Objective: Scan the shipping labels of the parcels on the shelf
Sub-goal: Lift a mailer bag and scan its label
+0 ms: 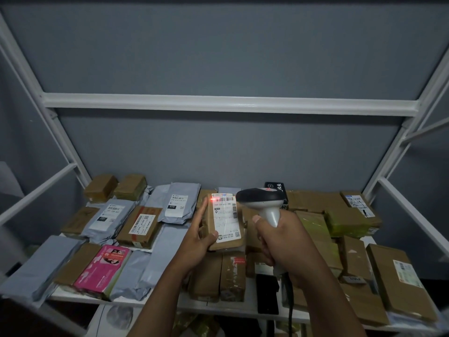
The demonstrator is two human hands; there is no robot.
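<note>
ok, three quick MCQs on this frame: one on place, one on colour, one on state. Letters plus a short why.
1. Where is the red scan line?
A. on the barcode at the top of the held parcel's label
B. on the pink parcel
C. on the black box

2. What colour is the barcode scanner's head?
A. yellow
B. black
C. blue

3. What is the left hand doing?
A. resting flat on the shelf
B. gripping the scanner
C. holding a brown parcel

Answers:
A: the red scan line crosses the label.
B: the barcode scanner has a black head and a pale grip in the right hand.
C: the left hand tilts up the brown parcel.
</note>
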